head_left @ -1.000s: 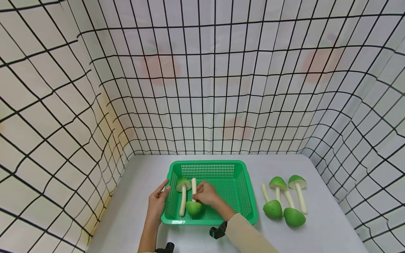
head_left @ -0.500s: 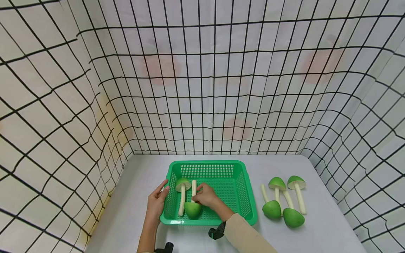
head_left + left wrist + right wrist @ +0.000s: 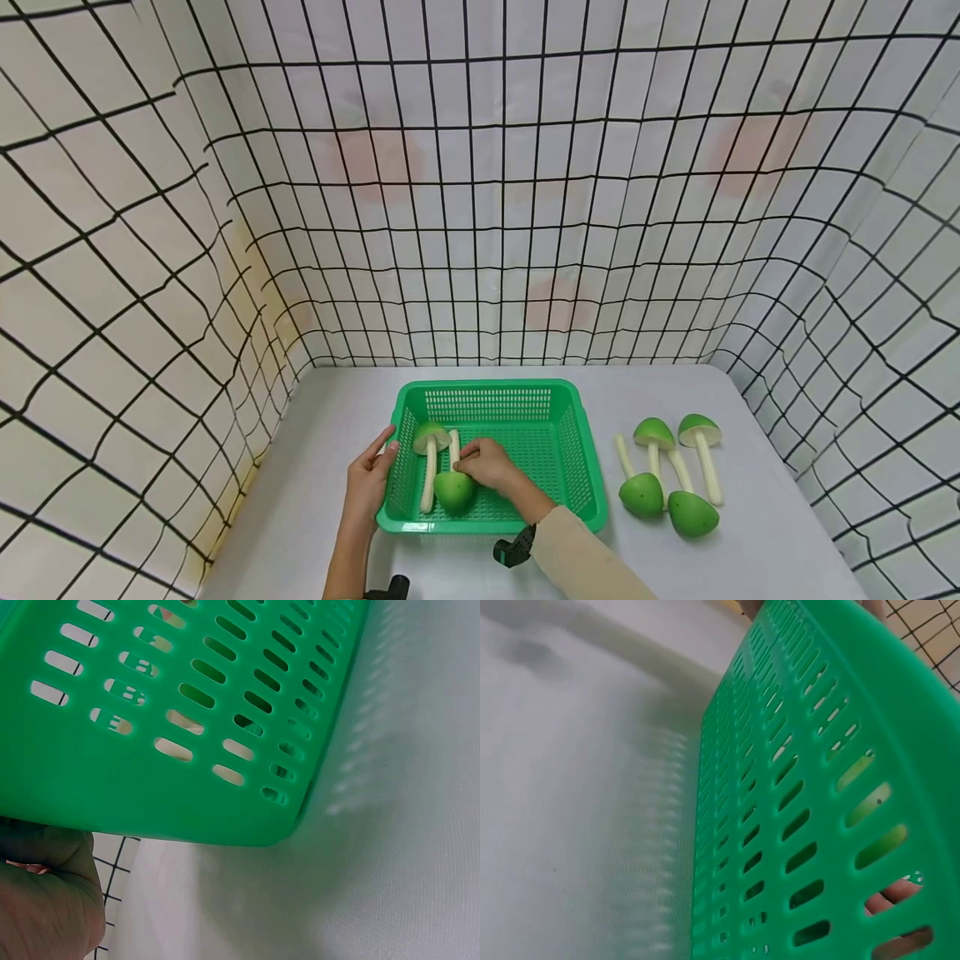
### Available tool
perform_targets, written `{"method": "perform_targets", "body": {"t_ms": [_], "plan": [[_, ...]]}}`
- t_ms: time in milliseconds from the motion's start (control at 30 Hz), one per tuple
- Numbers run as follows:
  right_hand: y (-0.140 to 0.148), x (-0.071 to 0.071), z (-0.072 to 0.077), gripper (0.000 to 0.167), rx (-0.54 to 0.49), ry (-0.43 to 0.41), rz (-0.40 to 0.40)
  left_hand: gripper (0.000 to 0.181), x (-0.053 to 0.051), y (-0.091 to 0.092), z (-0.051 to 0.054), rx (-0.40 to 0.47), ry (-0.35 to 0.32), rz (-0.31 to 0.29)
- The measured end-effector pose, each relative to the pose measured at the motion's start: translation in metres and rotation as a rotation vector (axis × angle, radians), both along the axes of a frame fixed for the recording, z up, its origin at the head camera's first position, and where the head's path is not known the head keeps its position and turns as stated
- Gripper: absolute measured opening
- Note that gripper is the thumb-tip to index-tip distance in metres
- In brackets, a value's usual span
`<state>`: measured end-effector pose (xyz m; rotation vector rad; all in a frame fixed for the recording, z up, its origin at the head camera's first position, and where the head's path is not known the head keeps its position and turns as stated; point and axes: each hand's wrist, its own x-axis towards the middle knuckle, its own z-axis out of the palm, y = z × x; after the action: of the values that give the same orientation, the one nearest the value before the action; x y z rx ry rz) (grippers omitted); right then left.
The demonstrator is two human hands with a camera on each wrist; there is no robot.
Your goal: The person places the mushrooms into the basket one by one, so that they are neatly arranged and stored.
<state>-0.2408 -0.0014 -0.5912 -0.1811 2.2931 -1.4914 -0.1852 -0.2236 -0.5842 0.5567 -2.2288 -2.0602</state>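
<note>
A green plastic basket with slotted walls stands on the table. My left hand holds its left rim; the left wrist view shows that hand against the rim's underside. Inside the basket, a toy mushroom with a green cap and pale stem lies at the left, cap toward the back. Beside it lies a second mushroom, cap toward me. My right hand pinches this second mushroom's stem. In the right wrist view, the basket wall mostly hides the right hand; only fingers show through slots.
Right of the basket, several more green-capped mushrooms lie close together on the white table. Some of their stems overlap. Black wire mesh in front of white sheeting encloses the back and both sides.
My right hand has shifted the second mushroom slightly left, and its stem now leans toward the first mushroom. The left hand stays at the basket rim.
</note>
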Motion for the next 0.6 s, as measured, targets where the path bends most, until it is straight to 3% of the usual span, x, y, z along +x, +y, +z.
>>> {"method": "perform_targets", "body": {"t_ms": [167, 267, 600], "plan": [[0.001, 0.0, 0.0, 0.027, -0.007, -0.005, -0.002, 0.049, 0.0, 0.0, -0.001, 0.002, -0.003, 0.001], [0.004, -0.001, 0.002, 0.03, -0.017, -0.001, 0.007, 0.05, -0.001, -0.001, -0.006, -0.008, 0.008, 0.01], [0.013, -0.003, 0.009, 0.034, -0.081, 0.01, 0.018, 0.052, -0.001, -0.001, -0.006, -0.013, 0.005, 0.012]]}}
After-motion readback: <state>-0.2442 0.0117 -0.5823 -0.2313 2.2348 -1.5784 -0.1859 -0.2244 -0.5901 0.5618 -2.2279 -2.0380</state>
